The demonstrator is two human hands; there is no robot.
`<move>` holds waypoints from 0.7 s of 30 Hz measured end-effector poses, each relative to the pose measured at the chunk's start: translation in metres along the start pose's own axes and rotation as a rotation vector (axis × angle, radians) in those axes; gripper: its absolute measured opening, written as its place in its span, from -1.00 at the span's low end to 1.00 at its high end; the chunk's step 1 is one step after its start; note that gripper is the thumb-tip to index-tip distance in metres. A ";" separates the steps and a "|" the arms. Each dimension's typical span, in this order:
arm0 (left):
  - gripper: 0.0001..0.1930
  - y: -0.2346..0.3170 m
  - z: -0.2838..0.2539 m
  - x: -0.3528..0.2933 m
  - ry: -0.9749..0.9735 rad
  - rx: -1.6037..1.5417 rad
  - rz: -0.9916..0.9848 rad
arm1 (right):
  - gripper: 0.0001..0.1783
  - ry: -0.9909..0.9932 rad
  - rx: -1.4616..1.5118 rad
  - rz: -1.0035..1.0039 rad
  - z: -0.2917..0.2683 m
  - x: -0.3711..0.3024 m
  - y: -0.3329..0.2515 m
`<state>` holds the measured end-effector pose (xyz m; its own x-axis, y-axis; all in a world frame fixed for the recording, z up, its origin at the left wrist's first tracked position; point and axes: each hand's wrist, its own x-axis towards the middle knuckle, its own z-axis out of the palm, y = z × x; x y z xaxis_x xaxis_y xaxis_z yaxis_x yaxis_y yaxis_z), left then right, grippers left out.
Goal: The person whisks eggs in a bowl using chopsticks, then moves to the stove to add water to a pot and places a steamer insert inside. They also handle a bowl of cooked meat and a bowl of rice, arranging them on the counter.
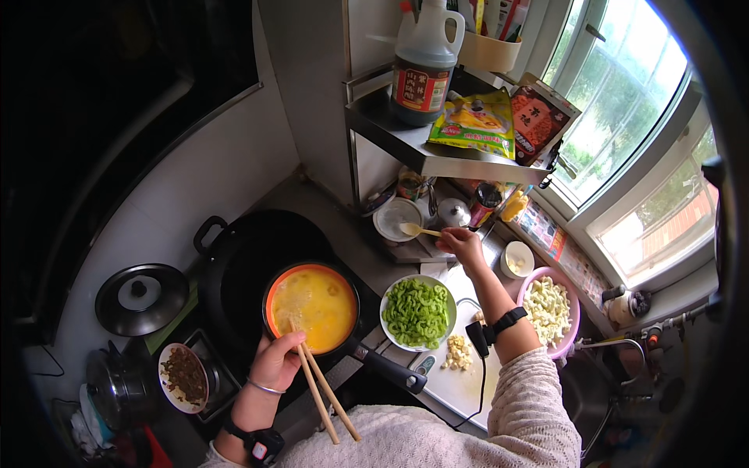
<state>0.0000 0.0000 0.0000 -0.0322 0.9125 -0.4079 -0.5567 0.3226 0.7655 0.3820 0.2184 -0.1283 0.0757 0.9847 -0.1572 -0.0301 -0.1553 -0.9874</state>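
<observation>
My left hand (275,360) grips an orange-rimmed bowl (271,303) of beaten egg (312,300) over the wok. A pair of wooden chopsticks (318,386) is also in that hand, tips in the egg and thick ends toward my body. Farther off to the right, my right hand (462,243) pinches the handle of a small pale spoon (416,229). The spoon's bowl is at the opening of a round container (389,217) with white contents; whether it touches them I cannot tell.
The black wok (242,257) sits at the left, its long handle (390,366) pointing right. Sliced green vegetable fills a plate (384,327); chopped garlic (456,353) lies on a white board. A pink basin (573,331) holds pale pieces. A metal shelf (460,162) overhangs the back counter.
</observation>
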 end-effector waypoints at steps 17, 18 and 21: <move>-0.38 -0.001 0.000 0.001 -0.044 -0.049 -0.046 | -0.80 -0.402 -0.039 -0.321 0.065 -0.111 -0.128; -0.38 -0.001 0.000 0.002 -0.047 -0.049 -0.044 | -0.81 -0.458 -0.198 -0.513 0.070 -0.122 -0.137; -0.53 -0.001 0.009 0.001 -0.010 -0.047 0.003 | -0.82 -0.527 -0.078 -0.359 0.079 -0.132 -0.144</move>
<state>0.0075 0.0032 0.0034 -0.0257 0.9160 -0.4003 -0.5954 0.3077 0.7422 0.2973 0.1169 0.0362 -0.4326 0.8806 0.1933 -0.0199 0.2051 -0.9785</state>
